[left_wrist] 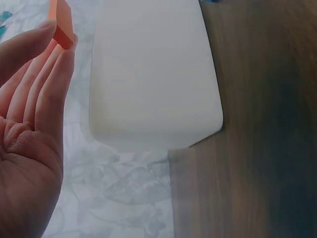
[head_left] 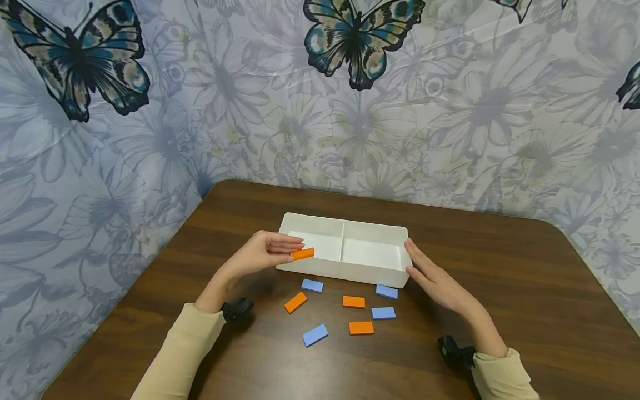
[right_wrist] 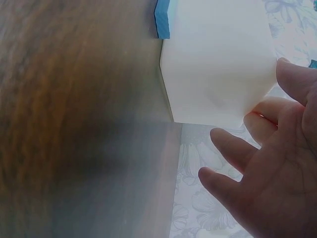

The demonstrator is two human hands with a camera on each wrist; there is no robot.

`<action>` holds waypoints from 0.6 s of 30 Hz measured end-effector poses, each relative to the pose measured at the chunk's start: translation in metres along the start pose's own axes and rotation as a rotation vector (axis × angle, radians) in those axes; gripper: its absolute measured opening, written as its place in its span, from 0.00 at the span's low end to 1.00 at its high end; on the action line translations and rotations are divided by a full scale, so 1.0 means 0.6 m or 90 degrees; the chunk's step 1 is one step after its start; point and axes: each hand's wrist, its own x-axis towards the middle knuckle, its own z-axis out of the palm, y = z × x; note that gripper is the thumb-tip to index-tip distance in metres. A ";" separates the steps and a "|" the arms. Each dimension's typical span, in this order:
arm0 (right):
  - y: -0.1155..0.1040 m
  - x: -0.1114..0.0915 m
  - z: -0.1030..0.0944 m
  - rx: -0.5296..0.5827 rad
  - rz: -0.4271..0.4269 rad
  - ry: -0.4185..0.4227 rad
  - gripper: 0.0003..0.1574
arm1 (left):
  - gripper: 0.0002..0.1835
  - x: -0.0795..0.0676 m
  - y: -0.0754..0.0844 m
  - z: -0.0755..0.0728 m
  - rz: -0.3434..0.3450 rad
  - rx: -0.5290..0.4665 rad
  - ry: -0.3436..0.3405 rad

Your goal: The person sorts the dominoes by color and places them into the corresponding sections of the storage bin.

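Observation:
In the head view my left hand (head_left: pixel 265 253) pinches an orange block (head_left: pixel 303 254) between thumb and fingertips, above the front of the left compartment of a white two-compartment box (head_left: pixel 345 271). The left wrist view shows that orange block (left_wrist: pixel 61 25) at the fingertips, beside the box's outer wall (left_wrist: pixel 156 74). My right hand (head_left: pixel 437 280) rests its thumb and fingertips against the box's right end. Seen from the right wrist, its fingers (right_wrist: pixel 233 148) are spread and loosely extended, with the lower two apart from the box.
Before the box lie three orange blocks (head_left: pixel 353 301) and several blue blocks (head_left: pixel 314 335). One blue block (head_left: pixel 387 291) lies close to the box's front right. The wooden table (head_left: pixel 480 244) ends at a patterned cloth (head_left: pixel 450 139) behind and at the left.

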 end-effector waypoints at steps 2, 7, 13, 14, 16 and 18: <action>0.001 0.000 0.001 -0.001 0.001 0.001 0.38 | 0.21 0.008 -0.010 0.000 0.004 0.000 -0.002; 0.000 0.000 0.001 0.001 0.000 0.003 0.38 | 0.22 0.031 -0.046 -0.003 0.009 -0.003 -0.010; 0.000 0.000 0.002 0.002 0.008 0.000 0.39 | 0.24 0.049 -0.056 0.001 0.017 0.002 -0.018; 0.000 0.000 0.002 0.002 0.008 0.000 0.39 | 0.24 0.051 -0.057 0.002 0.016 0.004 -0.019; 0.000 0.000 0.001 0.001 0.008 0.001 0.39 | 0.24 0.056 -0.058 0.003 0.013 0.005 -0.021; 0.000 0.000 0.001 -0.001 0.008 0.002 0.39 | 0.24 0.062 -0.059 0.005 0.013 -0.001 -0.026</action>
